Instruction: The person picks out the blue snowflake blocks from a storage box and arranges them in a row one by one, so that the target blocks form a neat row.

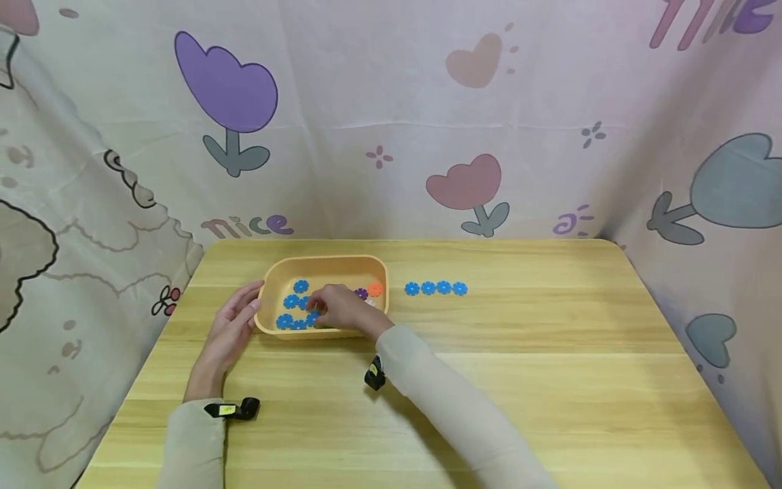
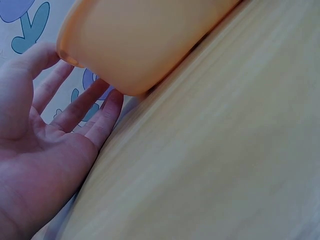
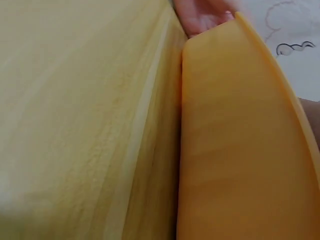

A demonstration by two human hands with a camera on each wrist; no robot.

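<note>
I see pale cloth hanging behind the table and along both its sides, lightly creased. On it I make out a purple tulip, a pink tulip, a peach heart and "nice" lettering. The table is light, streaked wood with rounded far corners. The light I get is soft.

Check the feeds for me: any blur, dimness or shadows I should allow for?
Head: bright, row of blue pieces fairly clear, soft shadow beside the right sleeve on the table; left wrist: dimmer, wood grain smeared; right wrist: dim, soft, the tray wall blurry.
</note>
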